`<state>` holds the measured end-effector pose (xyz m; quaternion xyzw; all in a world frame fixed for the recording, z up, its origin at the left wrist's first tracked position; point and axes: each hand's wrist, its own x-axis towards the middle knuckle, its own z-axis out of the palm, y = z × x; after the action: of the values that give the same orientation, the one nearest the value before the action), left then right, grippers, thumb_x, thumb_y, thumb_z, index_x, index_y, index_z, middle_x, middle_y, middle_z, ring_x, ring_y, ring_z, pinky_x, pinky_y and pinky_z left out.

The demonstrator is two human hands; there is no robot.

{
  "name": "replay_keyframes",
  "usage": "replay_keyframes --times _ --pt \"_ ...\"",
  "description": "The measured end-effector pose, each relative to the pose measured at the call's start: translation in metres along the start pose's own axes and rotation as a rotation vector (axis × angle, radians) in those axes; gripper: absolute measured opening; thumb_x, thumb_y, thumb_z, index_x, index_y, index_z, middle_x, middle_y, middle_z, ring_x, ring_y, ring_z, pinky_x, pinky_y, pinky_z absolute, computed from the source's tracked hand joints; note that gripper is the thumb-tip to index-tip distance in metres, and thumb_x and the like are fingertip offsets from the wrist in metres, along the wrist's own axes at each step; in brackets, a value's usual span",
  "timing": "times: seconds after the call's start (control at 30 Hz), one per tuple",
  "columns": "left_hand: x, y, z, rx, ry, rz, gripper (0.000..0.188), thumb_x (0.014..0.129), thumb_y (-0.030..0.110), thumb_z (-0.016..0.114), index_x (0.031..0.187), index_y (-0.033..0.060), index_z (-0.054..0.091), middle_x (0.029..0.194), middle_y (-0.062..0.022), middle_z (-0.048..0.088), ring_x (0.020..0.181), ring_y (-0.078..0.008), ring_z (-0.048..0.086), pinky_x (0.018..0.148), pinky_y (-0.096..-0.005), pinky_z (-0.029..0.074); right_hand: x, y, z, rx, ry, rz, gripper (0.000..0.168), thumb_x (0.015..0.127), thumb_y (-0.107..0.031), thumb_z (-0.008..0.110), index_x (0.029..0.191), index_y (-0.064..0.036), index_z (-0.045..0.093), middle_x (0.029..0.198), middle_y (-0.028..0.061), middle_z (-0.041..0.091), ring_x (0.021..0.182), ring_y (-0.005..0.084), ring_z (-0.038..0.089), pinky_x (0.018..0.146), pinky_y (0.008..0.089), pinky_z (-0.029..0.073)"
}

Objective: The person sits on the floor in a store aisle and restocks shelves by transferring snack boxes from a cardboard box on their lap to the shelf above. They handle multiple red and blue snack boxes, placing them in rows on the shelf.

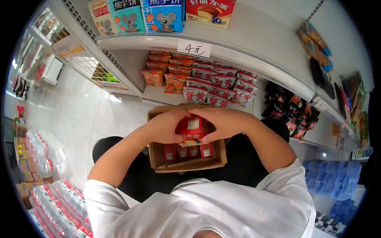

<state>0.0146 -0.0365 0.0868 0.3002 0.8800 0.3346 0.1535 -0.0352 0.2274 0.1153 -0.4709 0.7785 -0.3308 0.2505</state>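
Observation:
Both hands grip a red snack box (195, 127) from its two sides, holding it above an open cardboard carton (190, 169). My left hand (166, 126) is on the box's left side, and my right hand (221, 122) is on its right. A pale label patch shows on the box's upper face. Down in the carton stand several more red boxes (206, 151) in a row. The held box and my hands hide the carton's far part. The carton sits between my knees, in front of the lower shelf.
Orange snack packets (178, 81) and white packets with red print (220, 89) fill the lower shelf ahead. Bagged biscuits (163, 17) and a red pie box (209, 13) stand on the shelf above. Wrapped bottle packs are at the left (56, 211) and right (332, 178).

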Motion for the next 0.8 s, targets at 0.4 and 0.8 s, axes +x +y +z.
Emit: replay_keyframes --times 0.4,0.8 --pt "-0.019 0.012 -0.042 -0.995 0.545 0.226 0.079 0.09 0.053 0.073 0.146 0.0061 0.045 0.138 -0.0135 0.057 0.124 -0.0242 0.057 0.107 -0.04 0.045 -0.001 -0.035 -0.03 0.108 0.423 -0.071 0.074 0.076 -0.028 0.09 0.14 -0.006 0.061 0.129 0.0201 0.065 0.116 0.0339 0.068 0.098 0.0417 0.055" --pt "-0.029 0.018 -0.042 -0.939 0.581 0.142 0.039 0.105 0.037 0.057 0.123 0.0034 0.062 0.11 -0.0113 0.07 0.084 -0.0166 0.066 0.07 -0.0301 0.05 0.009 -0.049 -0.155 -0.19 1.111 -0.2 0.059 0.091 -0.011 0.081 0.145 -0.005 0.058 0.139 0.0112 0.061 0.123 0.0199 0.063 0.099 0.0351 0.056"
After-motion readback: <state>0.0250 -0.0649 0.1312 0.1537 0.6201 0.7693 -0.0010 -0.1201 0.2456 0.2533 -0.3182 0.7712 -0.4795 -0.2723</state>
